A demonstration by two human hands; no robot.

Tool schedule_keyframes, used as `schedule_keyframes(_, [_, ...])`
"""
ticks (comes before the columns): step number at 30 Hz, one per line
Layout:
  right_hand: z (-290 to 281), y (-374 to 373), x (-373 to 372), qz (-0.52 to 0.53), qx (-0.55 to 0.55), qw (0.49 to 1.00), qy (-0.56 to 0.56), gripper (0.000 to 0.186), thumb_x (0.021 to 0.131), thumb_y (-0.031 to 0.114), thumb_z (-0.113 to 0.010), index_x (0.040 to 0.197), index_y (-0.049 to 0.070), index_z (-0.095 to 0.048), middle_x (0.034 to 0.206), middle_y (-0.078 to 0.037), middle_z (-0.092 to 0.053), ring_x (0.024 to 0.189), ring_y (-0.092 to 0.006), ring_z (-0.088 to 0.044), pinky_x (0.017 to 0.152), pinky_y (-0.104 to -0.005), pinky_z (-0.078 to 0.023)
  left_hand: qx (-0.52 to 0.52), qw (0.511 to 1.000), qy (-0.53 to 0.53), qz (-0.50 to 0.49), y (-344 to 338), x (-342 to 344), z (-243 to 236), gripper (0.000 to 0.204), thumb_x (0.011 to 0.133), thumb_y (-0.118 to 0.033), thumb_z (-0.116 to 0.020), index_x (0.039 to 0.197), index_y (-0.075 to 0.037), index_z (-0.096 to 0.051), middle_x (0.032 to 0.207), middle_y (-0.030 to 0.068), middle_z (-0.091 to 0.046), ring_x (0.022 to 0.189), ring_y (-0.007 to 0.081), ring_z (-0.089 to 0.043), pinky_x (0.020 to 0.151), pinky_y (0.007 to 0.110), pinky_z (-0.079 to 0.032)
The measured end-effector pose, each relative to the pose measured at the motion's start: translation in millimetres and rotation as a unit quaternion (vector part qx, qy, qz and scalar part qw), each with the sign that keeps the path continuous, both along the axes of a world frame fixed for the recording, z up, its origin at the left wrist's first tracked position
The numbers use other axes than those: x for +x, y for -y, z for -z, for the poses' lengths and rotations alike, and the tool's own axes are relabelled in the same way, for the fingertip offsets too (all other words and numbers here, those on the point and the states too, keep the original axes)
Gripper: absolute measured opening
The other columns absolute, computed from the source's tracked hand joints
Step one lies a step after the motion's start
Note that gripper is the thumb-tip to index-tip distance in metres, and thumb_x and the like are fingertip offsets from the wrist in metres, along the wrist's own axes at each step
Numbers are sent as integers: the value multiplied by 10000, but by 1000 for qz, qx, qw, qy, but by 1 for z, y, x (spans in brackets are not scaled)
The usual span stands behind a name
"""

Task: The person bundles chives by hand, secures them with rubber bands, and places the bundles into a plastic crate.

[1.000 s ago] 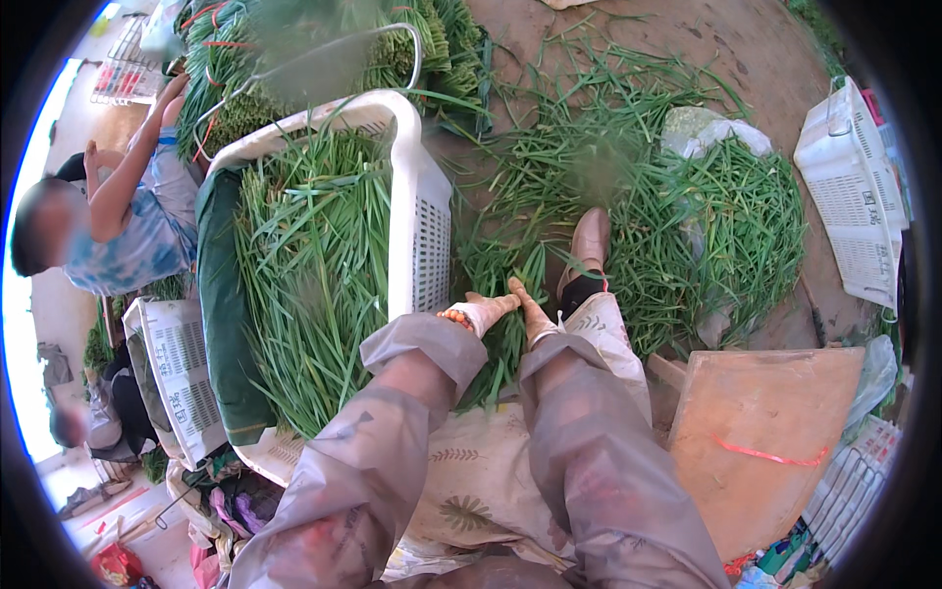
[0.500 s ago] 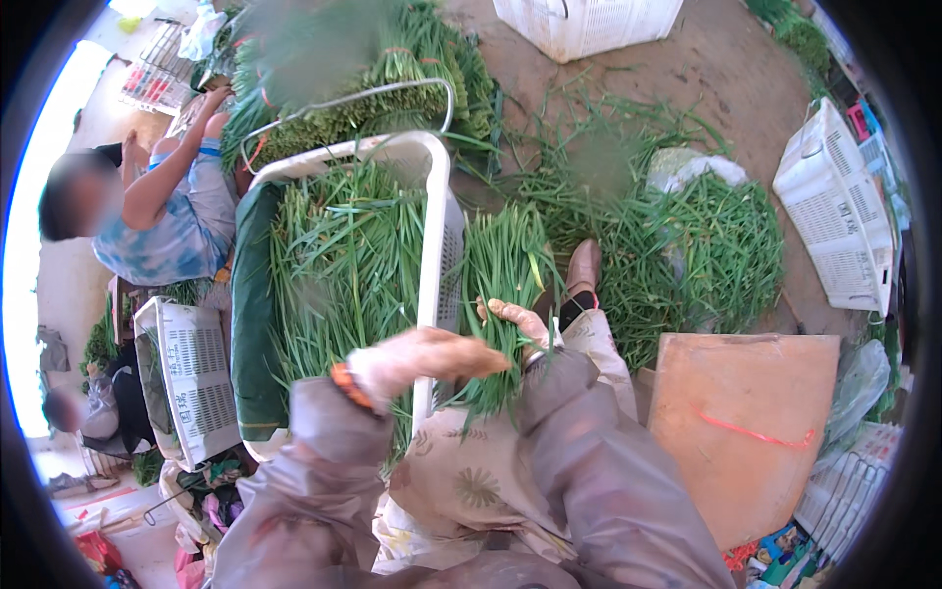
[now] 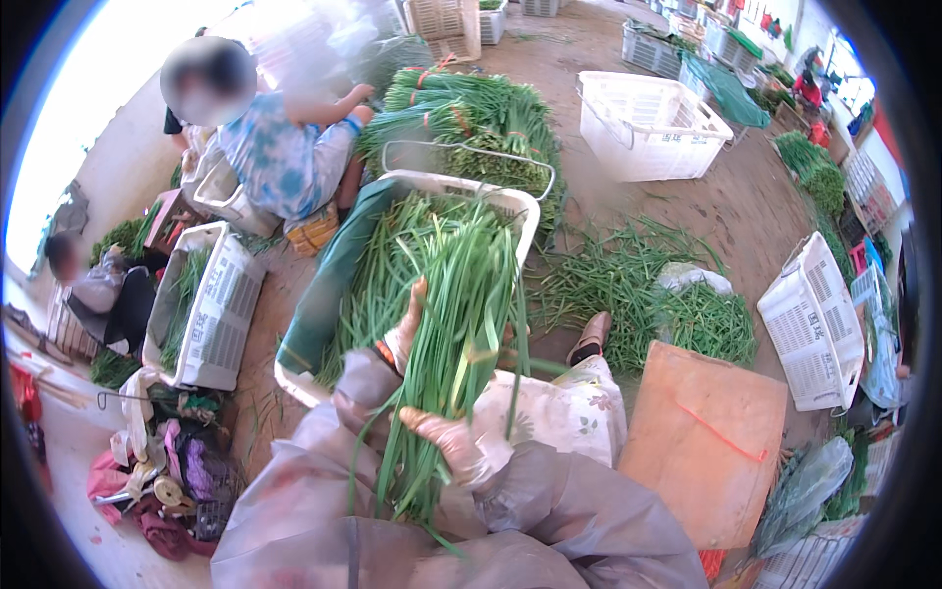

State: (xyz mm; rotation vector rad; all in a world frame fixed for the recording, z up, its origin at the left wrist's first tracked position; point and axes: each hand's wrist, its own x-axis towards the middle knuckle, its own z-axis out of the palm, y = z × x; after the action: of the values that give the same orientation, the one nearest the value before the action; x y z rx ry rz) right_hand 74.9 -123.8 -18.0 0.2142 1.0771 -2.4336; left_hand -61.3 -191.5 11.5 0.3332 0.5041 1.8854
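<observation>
My left hand, in a pale covering with orange at the wrist, grips the upper part of a long bundle of green leafy stalks. My right hand, similarly covered, grips the bundle lower down, over my lap. Behind the bundle stands a white plastic crate full of the same stalks, with green cloth over its left side. A patterned cream cloth lies over my legs. Loose stalks are heaped on the floor beside my shoe.
A co-worker sits left of tied bundles; another sits farther left beside a crate. White crates stand ahead and right. A wooden board lies at my right, coloured rags at lower left.
The bundle has been lifted toward me, in front of the crate. My right hand has shifted down along it, my left hand up. The camera's view now takes in more room ahead.
</observation>
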Motion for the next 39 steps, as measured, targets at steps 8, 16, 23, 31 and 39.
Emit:
schedule_keyframes(8, [-25, -58, 62, -478, 224, 782, -331, 601, 831, 400, -511, 1247, -11, -373, 1274, -174, -403, 1189, -266, -361, 998, -331, -267, 201, 977, 73, 19, 35, 101, 32, 918, 672, -686, -488, 1352, -136, -211, 1325, 206, -299, 1173, 395, -357, 919, 534, -340])
schedule_keyframes(16, [-61, -207, 4, -72, 313, 943, -94, 490, 856, 408, -471, 1171, 33, -492, 1078, -151, -557, 976, -231, -547, 833, -351, -438, 119, 991, 54, -4, 40, 133, 48, 906, 682, -629, -521, 1346, -108, -195, 1318, 204, -304, 1162, 380, -376, 937, 538, -316])
schedule_keyframes(23, [-17, -120, -78, -35, 183, 971, -149, 854, 717, 663, -471, 1347, 129, -252, 1420, -18, -185, 1281, -236, -223, 1021, -431, -178, -51, 997, 8, -59, 82, 136, 52, 898, 690, -580, -550, 1342, -83, -181, 1312, 202, -308, 1152, 367, -392, 952, 542, -294])
schedule_keyframes(31, [22, -140, -96, -112, 43, 983, -136, 880, 729, 513, -604, 1374, 140, -137, 1317, -58, -362, 1163, -175, -402, 993, -357, -291, -110, 986, -61, -108, 39, 128, 73, 893, 700, -523, -583, 1336, -55, -166, 1306, 200, -313, 1141, 352, -411, 970, 545, -270])
schedule_keyframes(39, [-4, -131, -64, -266, -3, 955, -133, 285, 858, 111, -514, 1062, -87, -523, 1058, -180, -576, 968, -256, -573, 879, -325, -434, -146, 954, -153, -210, 12, 118, 94, 891, 710, -466, -616, 1331, -27, -150, 1299, 198, -318, 1130, 337, -430, 988, 549, -245])
